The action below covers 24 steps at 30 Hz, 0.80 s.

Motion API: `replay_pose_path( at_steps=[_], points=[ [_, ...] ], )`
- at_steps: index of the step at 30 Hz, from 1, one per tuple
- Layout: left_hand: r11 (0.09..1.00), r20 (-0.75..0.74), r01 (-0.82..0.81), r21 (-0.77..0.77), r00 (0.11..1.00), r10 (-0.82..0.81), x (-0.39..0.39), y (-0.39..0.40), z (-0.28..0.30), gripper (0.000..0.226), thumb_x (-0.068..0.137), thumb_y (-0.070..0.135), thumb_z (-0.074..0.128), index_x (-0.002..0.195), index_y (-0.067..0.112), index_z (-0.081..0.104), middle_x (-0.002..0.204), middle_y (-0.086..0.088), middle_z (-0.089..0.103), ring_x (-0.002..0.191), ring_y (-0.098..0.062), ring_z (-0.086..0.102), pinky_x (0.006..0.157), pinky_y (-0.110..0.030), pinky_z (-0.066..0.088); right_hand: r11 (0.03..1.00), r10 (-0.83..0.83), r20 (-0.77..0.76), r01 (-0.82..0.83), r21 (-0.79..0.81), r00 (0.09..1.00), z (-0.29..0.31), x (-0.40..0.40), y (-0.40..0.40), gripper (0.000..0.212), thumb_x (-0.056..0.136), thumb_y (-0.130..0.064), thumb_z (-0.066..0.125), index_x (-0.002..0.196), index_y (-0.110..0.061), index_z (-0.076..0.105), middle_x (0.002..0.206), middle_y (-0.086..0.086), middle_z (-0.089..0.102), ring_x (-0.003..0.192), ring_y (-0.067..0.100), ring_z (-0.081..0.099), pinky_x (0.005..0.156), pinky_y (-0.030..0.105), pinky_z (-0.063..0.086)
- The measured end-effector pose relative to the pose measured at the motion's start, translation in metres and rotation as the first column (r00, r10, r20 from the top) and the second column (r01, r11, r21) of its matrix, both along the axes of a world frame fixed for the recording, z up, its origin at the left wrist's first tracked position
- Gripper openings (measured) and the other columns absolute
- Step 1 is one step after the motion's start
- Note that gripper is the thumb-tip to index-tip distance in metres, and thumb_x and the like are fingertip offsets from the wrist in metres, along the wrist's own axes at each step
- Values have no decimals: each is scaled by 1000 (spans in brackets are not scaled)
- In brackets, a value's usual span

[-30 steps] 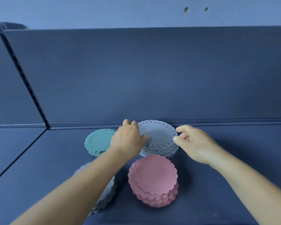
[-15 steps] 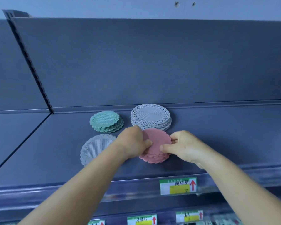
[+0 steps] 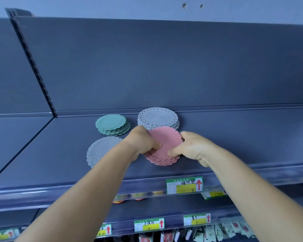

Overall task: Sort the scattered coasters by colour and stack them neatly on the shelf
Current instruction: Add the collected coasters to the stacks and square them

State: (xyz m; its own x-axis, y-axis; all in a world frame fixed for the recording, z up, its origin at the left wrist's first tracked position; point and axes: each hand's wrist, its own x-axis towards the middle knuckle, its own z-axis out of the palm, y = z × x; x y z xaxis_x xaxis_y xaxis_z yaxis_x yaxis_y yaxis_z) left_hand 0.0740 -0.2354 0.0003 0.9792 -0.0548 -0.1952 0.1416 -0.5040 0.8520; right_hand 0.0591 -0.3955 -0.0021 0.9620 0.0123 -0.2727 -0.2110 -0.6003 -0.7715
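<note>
Your 2 forearms reach up past the price tag (image 3: 184, 185) on the shelf's front rail, and both of your hands close on the pink stack (image 3: 162, 151) near the front of the shelf (image 3: 234, 137): your left hand (image 3: 141, 143) curls its fingers round the stack's left edge with the thumb on top, your right hand (image 3: 191, 148) pinches the right edge the same way. A second ago those hands were at the lace-edged grey stack (image 3: 158, 118) against the back wall; half a second ago they had dropped to the pink one, and now the top pink coasters sit tilted up toward the back, while the lower ones lie fanned slightly forward. That suggests you are squaring this pile rather than adding to it. Beside your left forearm lies the ribbed grey stack (image 3: 101, 151), partly hidden by the arm. Farther back, the green stack (image 3: 112, 124) stands apart at the left rear and the lace-edged grey stack just behind the pink. With 4 piles formed and no loose coaster in view, the sorting looks nearly complete.
</note>
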Motion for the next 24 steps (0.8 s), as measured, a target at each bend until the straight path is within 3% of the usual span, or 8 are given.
replay_pose_path(
  at_steps=[3, 7, 12, 16, 21, 24],
  points=[
    [996, 15, 13, -85, 1000, -12, -6, -2, 4, 11, 76, -6, 67, 84, -4, 60, 62, -13, 57, 48, -21, 52, 49, -26, 46, 995, 4, 25, -6, 99, 1000, -3, 0, -4, 44, 69, -10, 78, 105, -16, 55, 104, 1, 65, 99, 18, 59, 86, 27, 47],
    [988, 97, 13, -156, 995, 2, -10, -29, 8, 7, 86, -3, 56, 90, 4, 55, 70, -10, 59, 52, -23, 53, 51, -30, 46, 947, -14, 65, -7, 321, 998, -7, -4, -23, 29, 81, 0, 63, 96, -23, 53, 105, 3, 66, 103, 21, 62, 97, 42, 49],
    [967, 142, 50, -249, 990, -14, -4, -100, 5, 19, 90, 6, 52, 108, 12, 53, 98, -7, 64, 87, -25, 60, 78, -39, 51, 929, -49, 184, -23, 369, 982, -3, -3, -94, 30, 86, -8, 56, 110, -26, 53, 110, 0, 67, 107, 22, 61, 100, 43, 46],
    [945, 180, 119, -304, 982, -66, 2, -182, 5, 19, 92, 9, 52, 110, 14, 50, 92, 0, 61, 79, -18, 58, 67, -31, 48, 910, -91, 213, -6, 415, 973, 3, 0, -177, 28, 88, -9, 52, 110, -25, 55, 111, 0, 67, 109, 21, 61, 101, 41, 45],
    [917, 187, 200, -345, 972, -142, 8, -286, 5, 26, 96, 9, 45, 120, 20, 42, 100, 6, 60, 83, -4, 60, 58, -12, 50, 888, -150, 207, 39, 458, 967, 4, 5, -282, 30, 90, -8, 52, 115, -23, 53, 112, 3, 66, 111, 24, 59, 99, 39, 45],
    [903, 224, 242, -356, 960, -169, 12, -339, 5, 30, 95, 5, 46, 121, 20, 44, 100, 7, 62, 78, 1, 62, 56, -9, 50, 874, -180, 213, 57, 483, 960, 4, 7, -338, 36, 89, -4, 52, 121, -23, 51, 114, 2, 65, 110, 23, 59, 98, 37, 44]
  ],
)
